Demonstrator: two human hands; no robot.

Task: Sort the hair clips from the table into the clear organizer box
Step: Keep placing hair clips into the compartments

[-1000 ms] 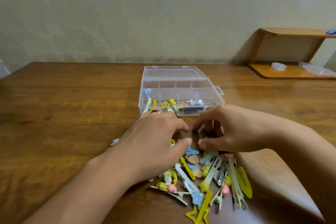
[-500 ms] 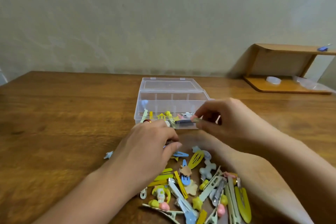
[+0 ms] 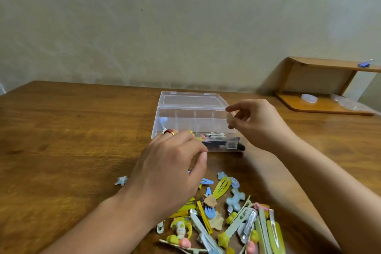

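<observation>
The clear organizer box (image 3: pixel 206 112) stands open mid-table, its lid (image 3: pixel 189 99) laid back. Several clips (image 3: pixel 213 135) and a long black clip (image 3: pixel 222 142) lie in its front compartments. My right hand (image 3: pixel 257 123) hovers over the box's right side and pinches a small pale clip (image 3: pixel 228 117) between thumb and fingertips. My left hand (image 3: pixel 171 171), wearing a red ring, lies curled over the table just in front of the box; its fingertips are hidden. A pile of coloured hair clips (image 3: pixel 226 212) lies near me, partly under my left hand.
A lone pale blue star clip (image 3: pixel 121 180) lies left of the pile. A wooden shelf (image 3: pixel 321 107) sits at the table's back right with clear plastic pieces (image 3: pixel 309 98) on it. The wooden table (image 3: pixel 61 140) runs back to the wall.
My right hand picked a small clip from the pile and lifted it up and right, over the box. My left hand stayed by the pile. The camera tilted up.
</observation>
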